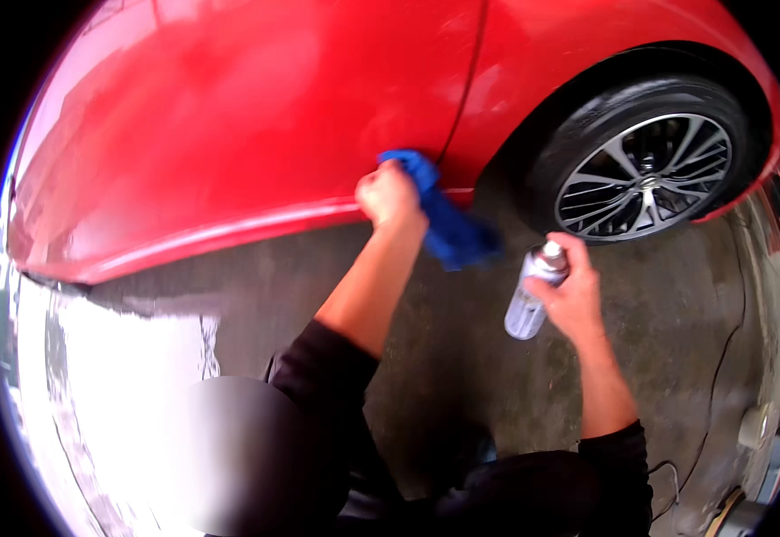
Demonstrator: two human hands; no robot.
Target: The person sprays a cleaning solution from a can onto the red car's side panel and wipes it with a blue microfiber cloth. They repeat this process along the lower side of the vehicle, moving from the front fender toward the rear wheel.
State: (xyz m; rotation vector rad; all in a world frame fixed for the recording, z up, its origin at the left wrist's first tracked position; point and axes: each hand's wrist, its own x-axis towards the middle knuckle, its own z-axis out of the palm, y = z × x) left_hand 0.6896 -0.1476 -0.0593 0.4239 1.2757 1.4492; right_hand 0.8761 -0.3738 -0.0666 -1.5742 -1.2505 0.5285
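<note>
My left hand (pixel 390 191) grips a blue cloth (pixel 454 225) against the lower part of a red car door (pixel 262 127), just left of the seam to the fender. Part of the cloth hangs down, blurred. In my right hand (pixel 568 292) is a pale aerosol can (pixel 531 302), tilted, its top near my index finger; whether the nozzle is pressed I cannot tell. The can is below the car's wheel (pixel 645 178), which has a black tire and a silver and black alloy rim.
Beneath the car lies a dark concrete floor (pixel 457 349). A thin cable (pixel 715 376) runs along the floor at the right, near several partly seen objects at the edge. Bright glare covers the lower left.
</note>
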